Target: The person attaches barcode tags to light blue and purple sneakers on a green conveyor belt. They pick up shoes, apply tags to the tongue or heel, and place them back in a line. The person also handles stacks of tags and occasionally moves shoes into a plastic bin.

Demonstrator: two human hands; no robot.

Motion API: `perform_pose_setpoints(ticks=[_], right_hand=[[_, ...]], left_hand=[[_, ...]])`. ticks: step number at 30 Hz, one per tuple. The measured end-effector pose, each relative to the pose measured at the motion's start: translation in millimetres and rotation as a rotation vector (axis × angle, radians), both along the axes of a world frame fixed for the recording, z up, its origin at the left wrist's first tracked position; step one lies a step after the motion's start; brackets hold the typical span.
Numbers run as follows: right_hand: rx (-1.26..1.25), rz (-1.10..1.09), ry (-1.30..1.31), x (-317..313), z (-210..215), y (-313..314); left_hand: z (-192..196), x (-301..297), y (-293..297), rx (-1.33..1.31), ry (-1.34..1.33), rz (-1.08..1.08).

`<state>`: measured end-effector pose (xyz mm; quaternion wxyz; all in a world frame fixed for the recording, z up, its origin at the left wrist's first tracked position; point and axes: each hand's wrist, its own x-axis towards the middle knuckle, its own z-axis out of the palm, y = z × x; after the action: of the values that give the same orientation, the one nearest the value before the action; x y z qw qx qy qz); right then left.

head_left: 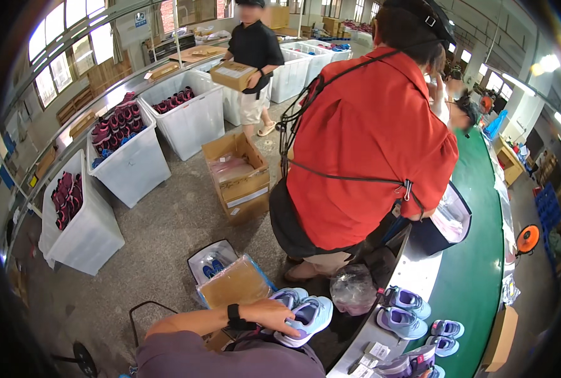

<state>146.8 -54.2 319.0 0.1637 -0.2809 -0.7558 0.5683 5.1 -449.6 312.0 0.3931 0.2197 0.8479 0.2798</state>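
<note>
My left hand (269, 313), a black watch on its wrist, reaches across in front of me. Its fingers close over the near side of a pair of light blue and lilac sneakers (314, 318), held side by side. My right hand does not show. To the right, another pair of light blue sneakers (401, 322) stands on the metal edge of the bench, close to small white labels (377, 350). A smaller light blue pair (445, 337) rests on the green belt (466, 271), with purple-grey shoes (401, 366) nearer to me.
A person in red (368, 145) stands at the belt just ahead, beside an open dark shoebox (441, 220). Another person (253, 47) carries a carton. White bins (136, 170) of shoes line the left. An open carton (239, 179) and a shoebox with blue shoes (212, 259) are nearby.
</note>
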Motion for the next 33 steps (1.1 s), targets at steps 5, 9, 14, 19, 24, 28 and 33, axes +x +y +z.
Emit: perform_pose_setpoints(ticks=[5,9,14,19,24,28,33], right_hand=[[-0.004,0.021,0.077,11.6,-12.1,5.7],[-0.292,-0.362,0.183,16.1,-1.2,2.9],[-0.406,-0.248,0.437,39.8,-39.0,50.6],[-0.359,-0.884,0.457,72.3,-15.3,71.1],[-0.337,-1.075,0.501,131.0,10.2,42.8],[-0.295,-1.275,0.467,161.9,5.1,29.0],[-0.348,-1.521,0.481,184.9,8.9,-7.3]], left_hand=[[3.7,-12.9,14.1,0.053,0.031,-0.099],[-1.5,-40.0,57.5,0.051,0.019,-0.232],[-18.7,-49.7,101.7,0.102,0.097,-0.160],[-32.3,-56.4,166.9,0.198,0.169,-0.312],[-35.5,-68.5,228.3,0.189,0.193,-0.592],[-33.7,-74.6,275.8,0.227,0.236,-0.752],[-24.5,-78.5,338.9,0.223,0.209,-0.941]])
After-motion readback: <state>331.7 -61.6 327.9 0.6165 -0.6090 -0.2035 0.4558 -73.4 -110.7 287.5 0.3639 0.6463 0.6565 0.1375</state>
